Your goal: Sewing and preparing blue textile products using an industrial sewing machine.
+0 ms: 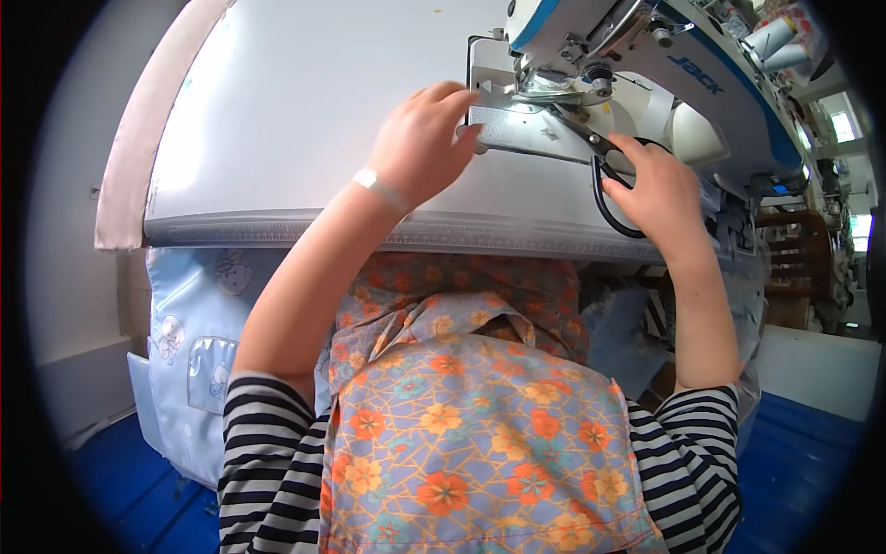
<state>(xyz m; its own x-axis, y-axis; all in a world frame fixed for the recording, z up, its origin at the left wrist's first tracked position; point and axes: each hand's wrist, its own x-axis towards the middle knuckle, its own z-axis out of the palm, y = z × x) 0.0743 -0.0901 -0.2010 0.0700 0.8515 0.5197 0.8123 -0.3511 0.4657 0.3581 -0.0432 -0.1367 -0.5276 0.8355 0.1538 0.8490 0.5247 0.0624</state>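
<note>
My right hand (657,189) grips a pair of scissors (596,140) with black handles, one loop hanging free below the thumb. The blades point up and left over the metal needle plate (517,129) of a white and blue sewing machine (706,88). Left of the plate, my left hand (420,143) is raised with its thumb and fingers apart, nothing visible between them. Its fingertips come close to the plate's left edge. A lit area surrounds the presser foot (544,92), where small parts are hard to make out.
The white machine table (305,120) spreads to the left, with a ruler strip (305,227) along its front edge. Thread cones (771,39) stand at the far right. Light blue printed fabric (189,305) hangs below the table's left side. A wooden chair (789,254) is at the right.
</note>
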